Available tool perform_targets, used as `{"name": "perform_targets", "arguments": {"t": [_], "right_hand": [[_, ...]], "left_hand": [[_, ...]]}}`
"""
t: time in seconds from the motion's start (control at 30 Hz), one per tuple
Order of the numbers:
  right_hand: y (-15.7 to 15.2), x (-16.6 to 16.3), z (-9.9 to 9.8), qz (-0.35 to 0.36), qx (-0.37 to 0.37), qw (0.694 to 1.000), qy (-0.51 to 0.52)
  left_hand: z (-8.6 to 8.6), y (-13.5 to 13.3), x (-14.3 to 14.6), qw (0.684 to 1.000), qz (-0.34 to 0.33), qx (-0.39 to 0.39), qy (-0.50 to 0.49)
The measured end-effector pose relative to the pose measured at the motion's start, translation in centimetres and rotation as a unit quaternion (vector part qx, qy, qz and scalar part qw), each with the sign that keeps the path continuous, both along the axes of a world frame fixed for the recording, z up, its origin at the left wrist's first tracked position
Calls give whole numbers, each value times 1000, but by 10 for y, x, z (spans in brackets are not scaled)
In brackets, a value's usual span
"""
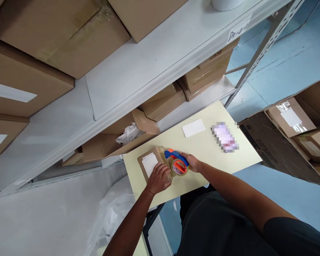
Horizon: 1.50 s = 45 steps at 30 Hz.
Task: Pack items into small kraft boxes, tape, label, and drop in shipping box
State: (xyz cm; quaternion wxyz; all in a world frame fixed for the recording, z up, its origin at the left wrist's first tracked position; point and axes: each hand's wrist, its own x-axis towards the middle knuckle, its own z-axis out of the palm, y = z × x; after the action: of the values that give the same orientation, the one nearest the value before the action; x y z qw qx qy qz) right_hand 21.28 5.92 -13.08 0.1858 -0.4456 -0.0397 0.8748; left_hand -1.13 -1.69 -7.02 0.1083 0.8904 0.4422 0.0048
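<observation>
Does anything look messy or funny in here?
Yes: a small white scrap lies on the blue floor, between a black table leg and the person's dark trousers. It looks like dropped litter, though I can't tell what it is. Nothing looks spilled around the tape dispenser in the right hand.

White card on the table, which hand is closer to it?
Right hand, below the card in the picture; left hand, on the box, is farther, down and to the left.
</observation>
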Motion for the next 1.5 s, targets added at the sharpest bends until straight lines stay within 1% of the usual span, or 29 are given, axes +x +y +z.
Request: {"name": "perform_targets", "arguments": {"t": [0.07, 0.17, 0.23, 0.33, 0.43, 0.53, 0.63, 0.8, 0.93, 1.1, 1.17, 1.23, 1.3, 1.37, 1.43, 1.5], "right_hand": [[5, -3, 3, -8, -16, 1000, -2], [0, 1, 1, -7, -33, 999, -6], [-13, 9, -3, 1, -36, 999, -15], [-42, 29, -6, 12, -38, 999, -6], [-68, 51, -3, 20, -53, 998, 16], [-81, 61, 3, 6, -61, 998, 12], [-86, 58, 4, -14, -60, 998, 10], [-96, 41, -7, -2, -62, 998, 8], [-101, 35, -12, 15, -103, 994, 8], [-108, 36, -10, 7, -129, 991, 15], [-106, 38, -7, 1, -131, 991, 24], [-96, 42, -5, -10, -118, 992, 37], [-77, 49, -4, -24, -89, 995, 42], [-54, 56, -5, -29, -62, 997, 21], [-38, 62, -6, -22, -55, 998, -5], [-37, 62, -7, -13, -65, 998, -6]], "left_hand": [[-4, 12, 5, 1000, 13, 8, -18], [-7, 16, 11, 999, 27, 6, -32], [-8, 16, 12, 999, 36, 1, -32], [-9, 15, 12, 999, 45, -2, -31], [-9, 15, 13, 998, 64, -10, -23], [-8, 15, 16, 997, 75, -6, -18], [-7, 15, 18, 998, 65, 7, -25], [-6, 16, 18, 999, 35, -21, -12], [-6, 17, 16, 999, 37, -36, -1], [-6, 16, 17, 998, 42, -37, 9], [-6, 16, 20, 998, 52, -35, 7], [-7, 18, 25, 996, 82, -20, 2], [-10, 22, 31, 991, 135, 11, -4], [-12, 27, 37, 983, 178, 41, -9], [-14, 30, 41, 980, 192, 50, -7], [-14, 32, 43, 980, 192, 46, -1]]}}
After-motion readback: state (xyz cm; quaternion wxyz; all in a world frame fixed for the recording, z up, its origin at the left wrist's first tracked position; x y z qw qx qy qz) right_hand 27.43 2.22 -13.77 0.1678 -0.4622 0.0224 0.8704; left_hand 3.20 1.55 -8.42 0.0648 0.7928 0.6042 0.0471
